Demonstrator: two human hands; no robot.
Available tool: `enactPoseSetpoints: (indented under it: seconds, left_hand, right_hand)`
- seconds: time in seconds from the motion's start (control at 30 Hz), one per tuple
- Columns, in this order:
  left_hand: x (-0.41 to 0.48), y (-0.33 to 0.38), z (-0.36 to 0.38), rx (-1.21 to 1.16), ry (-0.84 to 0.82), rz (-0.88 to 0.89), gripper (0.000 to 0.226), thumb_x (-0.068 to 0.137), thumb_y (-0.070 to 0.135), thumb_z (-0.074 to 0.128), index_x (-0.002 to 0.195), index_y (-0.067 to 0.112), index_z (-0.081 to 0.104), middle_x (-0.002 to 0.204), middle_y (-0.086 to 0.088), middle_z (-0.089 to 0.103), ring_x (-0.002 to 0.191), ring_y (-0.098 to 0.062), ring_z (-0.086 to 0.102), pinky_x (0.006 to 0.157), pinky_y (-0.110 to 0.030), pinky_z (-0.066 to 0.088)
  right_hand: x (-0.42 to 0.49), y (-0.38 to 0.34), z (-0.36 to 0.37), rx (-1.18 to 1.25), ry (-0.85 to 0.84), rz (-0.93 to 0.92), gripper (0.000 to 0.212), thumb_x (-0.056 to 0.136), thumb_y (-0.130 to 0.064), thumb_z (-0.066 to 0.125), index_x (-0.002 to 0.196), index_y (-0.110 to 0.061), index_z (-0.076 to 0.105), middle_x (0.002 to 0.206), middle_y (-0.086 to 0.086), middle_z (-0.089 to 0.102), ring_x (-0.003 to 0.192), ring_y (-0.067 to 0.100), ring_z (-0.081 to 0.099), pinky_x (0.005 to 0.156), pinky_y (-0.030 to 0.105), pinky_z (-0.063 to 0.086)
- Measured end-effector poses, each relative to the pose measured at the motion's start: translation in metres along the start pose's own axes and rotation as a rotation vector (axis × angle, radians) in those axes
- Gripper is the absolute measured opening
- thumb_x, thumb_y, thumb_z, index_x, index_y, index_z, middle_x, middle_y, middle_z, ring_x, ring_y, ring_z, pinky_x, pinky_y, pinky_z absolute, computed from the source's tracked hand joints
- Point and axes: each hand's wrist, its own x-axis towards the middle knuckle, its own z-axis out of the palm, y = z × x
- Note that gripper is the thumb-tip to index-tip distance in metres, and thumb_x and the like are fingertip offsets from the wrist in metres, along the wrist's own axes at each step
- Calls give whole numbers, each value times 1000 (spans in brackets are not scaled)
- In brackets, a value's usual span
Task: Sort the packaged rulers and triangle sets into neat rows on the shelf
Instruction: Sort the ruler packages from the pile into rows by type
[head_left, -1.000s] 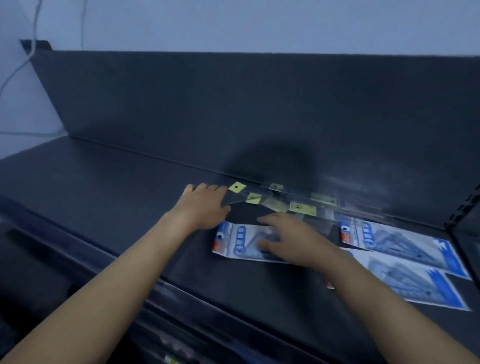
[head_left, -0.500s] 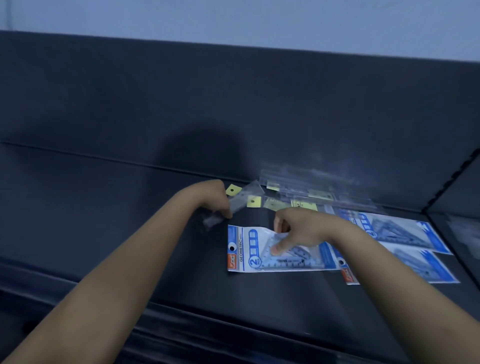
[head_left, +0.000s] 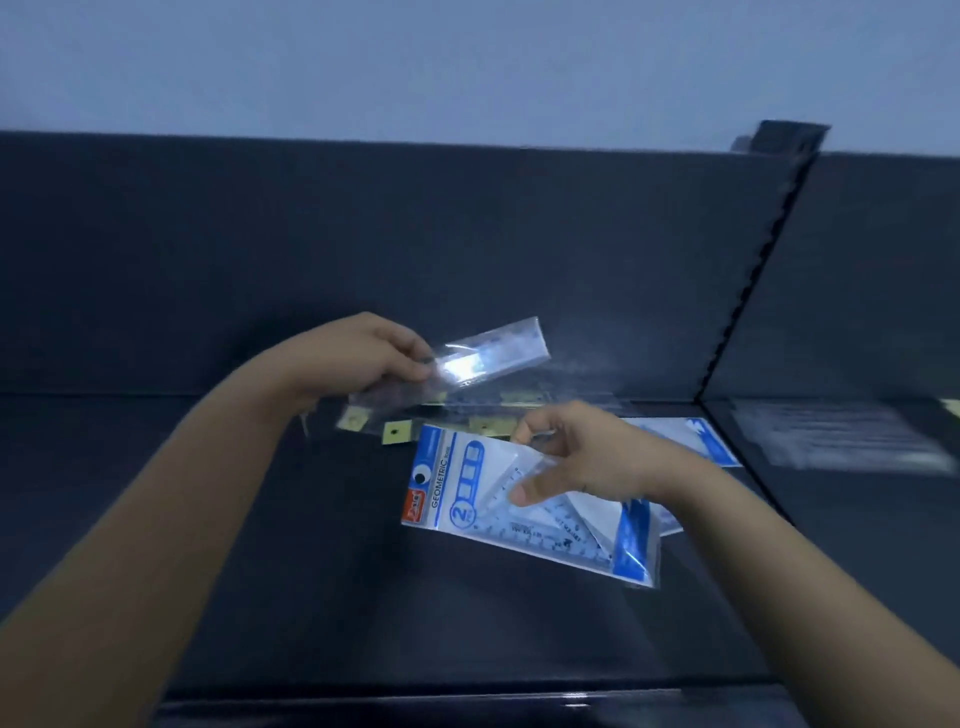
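Right hand (head_left: 582, 457) has lifted the triangle set (head_left: 530, 514); left hand (head_left: 363, 353) raised a ruler (head_left: 493, 348).

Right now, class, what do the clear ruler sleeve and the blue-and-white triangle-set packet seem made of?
Clear ruler sleeve: likely thin glossy plastic film; it glares, see-through. Blue-and-white triangle-set packet: probably glossy plastic over printed card; its edge shines.

Left of the left fingers (head_left: 410, 358), and on the near side of both sets of fingers, bare shelf (head_left: 363, 597) is lying open. Their ruler packet (head_left: 493, 348) is jutting rightward. Beneath them loose ruler packets (head_left: 395, 445) are covering the shelf, and the back panel (head_left: 363, 234) is blocking everything beyond. The triangle set (head_left: 519, 525) in the right fingers (head_left: 550, 436) is overhanging the shelf. Right of them, flat triangle sets (head_left: 691, 441) are lying and a notched upright (head_left: 753, 275) is walling off the next bay.
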Motion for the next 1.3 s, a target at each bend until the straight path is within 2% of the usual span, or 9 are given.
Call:
enactPoseSetpoints:
  seconds: [0.07,0.17,0.3,0.4,0.77,0.93,1.07,1.17,1.3]
  left_hand:
    - [16,25,30,20,-78,82,11,88,14,65,88,16,76,87,1,75,78,-11,66,77,-26,49]
    - [37,59,86,23,-178,180,15,91,9,61,93,15,74,75,9,71,58,1,57,55,-12,44]
    - [63,103,159,55,-277,219,14,91,11,62,99,16,73,85,5,71,76,-7,59,69,-24,46]
    - [79,134,209,61,-293,245,13,90,11,64,99,14,73,81,4,70,68,-3,59,58,-12,43]
    - [143,193,365,44,-138,166,13,78,6,77,90,7,73,85,-18,72,75,-19,62,74,-29,48]
    - [164,191,399,289,-29,257,14,75,17,81,80,24,69,71,16,63,61,12,57,57,-5,39]
    - [172,188,403,421,30,274,21,75,27,79,93,24,68,82,18,59,78,-2,56,68,-20,44]
    - [172,200,403,379,61,360,27,80,36,75,100,19,68,93,12,61,89,-8,57,77,-24,46]
    - [159,241,418,51,-305,351,36,76,58,69,93,26,72,84,10,71,78,-3,63,72,-20,49]
  right_hand:
    - [-23,14,-14,19,22,26,19,72,-13,82,82,-11,65,81,-6,74,70,8,67,68,20,51]
    - [-61,41,-41,-11,103,76,13,72,-18,82,79,-14,72,85,2,73,72,7,63,76,30,50]
    - [-111,79,-84,7,121,138,9,77,-17,78,84,-15,74,86,2,74,73,4,62,73,25,49]
    - [-145,115,-122,-5,108,165,4,83,-12,71,86,-12,73,89,8,73,77,13,62,76,30,48]
    - [-231,259,-236,26,137,179,19,71,-6,81,84,-13,69,80,5,75,74,17,69,77,34,54]
    - [-236,287,-252,44,140,143,19,69,-9,83,83,-13,69,77,4,74,72,17,69,71,30,54]
    - [-235,299,-255,59,152,98,18,69,-12,84,80,-18,72,76,3,74,71,16,69,69,33,53]
    - [-235,301,-256,87,164,71,17,70,-10,83,79,-21,72,73,2,73,64,9,66,59,18,48]
    - [-242,300,-263,104,229,73,19,69,-5,82,79,-15,71,72,6,72,58,4,61,52,11,41]
